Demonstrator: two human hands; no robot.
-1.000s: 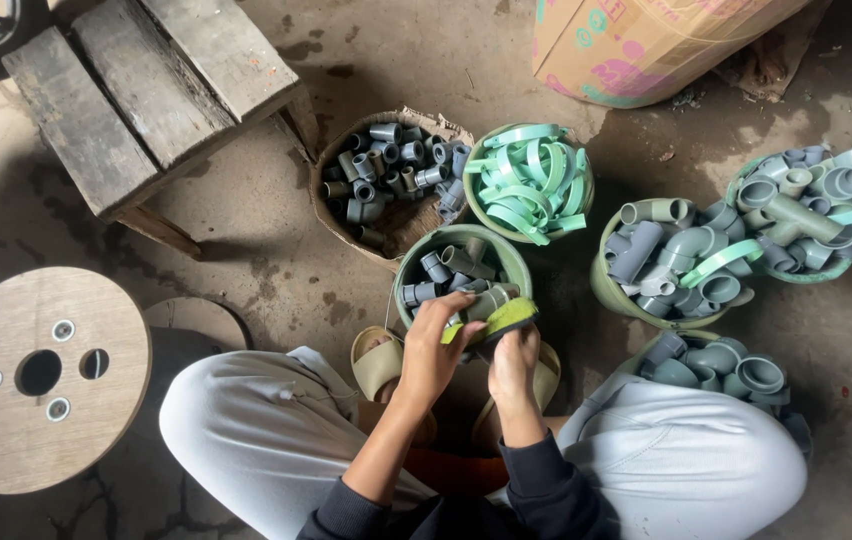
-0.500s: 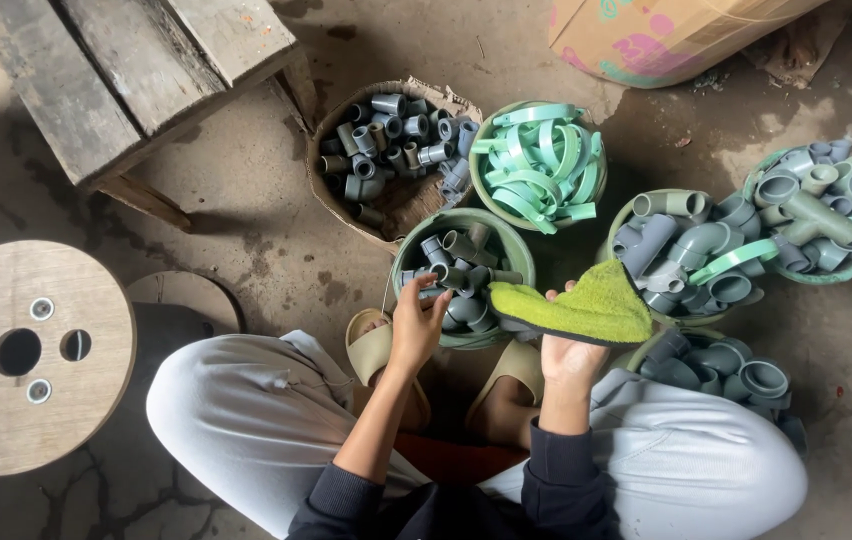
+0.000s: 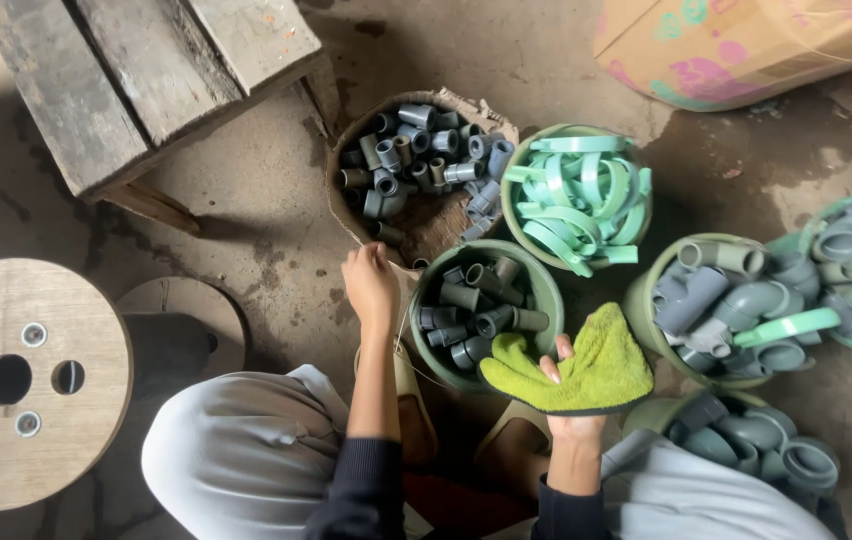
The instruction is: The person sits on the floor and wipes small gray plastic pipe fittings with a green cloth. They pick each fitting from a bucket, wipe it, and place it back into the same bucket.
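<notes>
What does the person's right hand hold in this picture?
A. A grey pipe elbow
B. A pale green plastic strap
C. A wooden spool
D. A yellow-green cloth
D: the right hand grips a fuzzy yellow-green cloth spread above the fingers, beside the green bowl of short grey pipe pieces, while the left hand rests at that bowl's other side, holding none of the listed things.

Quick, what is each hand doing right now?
Left hand: fingers curled at the rim of the green bowl of grey pipe pieces; whether it grips anything cannot be told.
Right hand: holding a yellow-green cloth.
</notes>
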